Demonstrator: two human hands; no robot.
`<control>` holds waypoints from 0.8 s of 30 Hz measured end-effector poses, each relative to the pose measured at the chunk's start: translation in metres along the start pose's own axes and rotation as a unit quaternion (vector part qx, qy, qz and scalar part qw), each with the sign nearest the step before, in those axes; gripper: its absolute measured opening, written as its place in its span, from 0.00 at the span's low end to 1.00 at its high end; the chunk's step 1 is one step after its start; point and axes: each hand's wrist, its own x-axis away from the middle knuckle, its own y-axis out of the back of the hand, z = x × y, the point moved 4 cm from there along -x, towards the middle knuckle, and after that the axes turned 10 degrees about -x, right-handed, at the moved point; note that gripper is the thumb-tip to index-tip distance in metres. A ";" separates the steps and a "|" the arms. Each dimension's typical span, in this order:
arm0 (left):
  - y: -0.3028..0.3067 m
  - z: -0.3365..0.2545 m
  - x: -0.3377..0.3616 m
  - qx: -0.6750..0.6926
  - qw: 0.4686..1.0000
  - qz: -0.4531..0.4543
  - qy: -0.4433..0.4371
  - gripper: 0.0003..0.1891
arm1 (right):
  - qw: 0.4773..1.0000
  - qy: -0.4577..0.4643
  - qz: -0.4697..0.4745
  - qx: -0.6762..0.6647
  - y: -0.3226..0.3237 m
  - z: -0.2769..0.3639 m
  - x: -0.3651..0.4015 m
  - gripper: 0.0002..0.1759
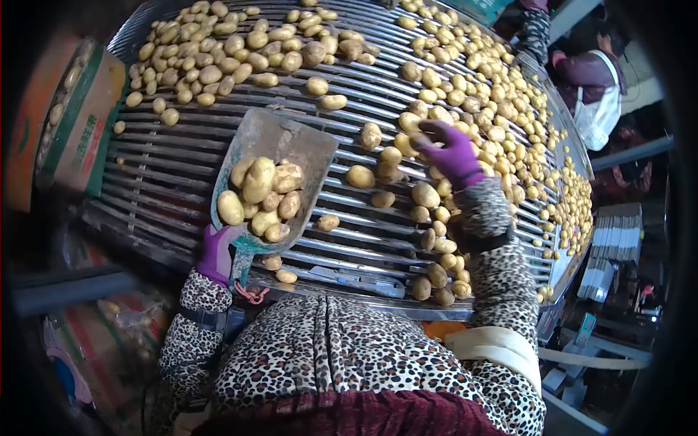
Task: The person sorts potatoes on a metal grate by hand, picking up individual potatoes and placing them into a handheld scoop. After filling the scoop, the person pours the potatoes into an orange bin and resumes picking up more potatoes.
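My left hand (216,254), in a purple glove, is closed around the handle end of a worn green scoop (305,156). Several potatoes (259,180) lie in the scoop, which rests on a slatted metal table. My right hand (452,152), also gloved in purple, reaches over the loose potatoes (502,131) on the right. Its fingers are apart beside a few potatoes, and nothing shows held between them. Single potatoes (360,176) are scattered on the slats between the scoop and my right hand.
A potato pile (211,54) covers the far left slats. Cartons (83,123) stand at the left edge. A box cutter (356,281) lies near the front edge. Another person (592,80) is at the upper right, and flattened cardboard (614,243) is stacked at right.
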 end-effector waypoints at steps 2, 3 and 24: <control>-0.012 -0.013 0.002 0.030 0.999 0.028 -0.018 0.18 | 0.982 -0.047 0.078 -0.164 -0.051 0.048 0.009 0.27; -0.015 -0.014 0.002 0.029 0.999 0.036 -0.009 0.18 | 0.990 0.021 0.065 -0.120 -0.081 0.013 -0.005 0.29; -0.014 -0.016 0.002 0.014 1.000 -0.009 0.001 0.20 | 0.895 -0.189 0.055 0.399 0.089 -0.076 -0.072 0.29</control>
